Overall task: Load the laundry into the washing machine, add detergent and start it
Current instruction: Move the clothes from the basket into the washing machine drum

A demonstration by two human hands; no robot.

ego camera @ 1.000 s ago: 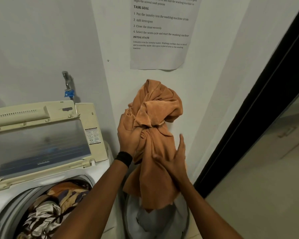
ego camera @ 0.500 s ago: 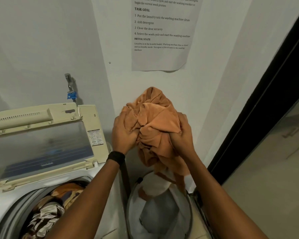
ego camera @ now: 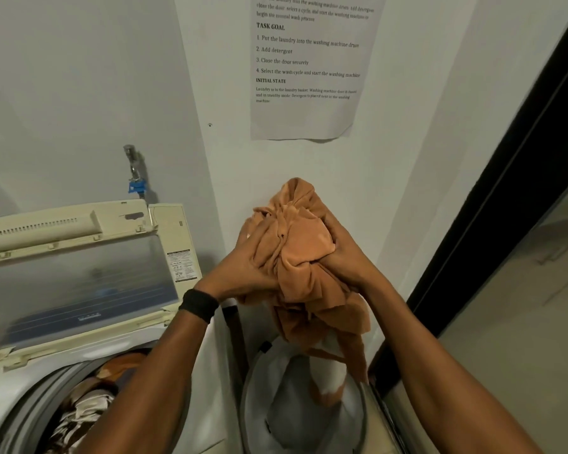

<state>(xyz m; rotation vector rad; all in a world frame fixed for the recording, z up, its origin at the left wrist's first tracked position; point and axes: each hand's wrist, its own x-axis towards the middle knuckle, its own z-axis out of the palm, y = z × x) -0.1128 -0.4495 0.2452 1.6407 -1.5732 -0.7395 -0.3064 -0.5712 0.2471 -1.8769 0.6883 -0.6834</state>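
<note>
**Head view: two hands bunch one orange cloth [ego camera: 295,247] over the laundry basket [ego camera: 353,414]**

One washing machine [ego camera: 10,385] stands with lid [ego camera: 79,290] raised, patterned clothes [ego camera: 86,404] in its drum [ego camera: 27,411]. Right of the machine, the left hand [ego camera: 246,267], fingers curled, clutches the one orange cloth. The right hand [ego camera: 345,257] grips the same bundle from the far side. The bundle sits higher than the machine's drum, its tail hanging into the single laundry basket just beside the machine. A second ago the right hand lay flat on the cloth; now it clenches.
</note>
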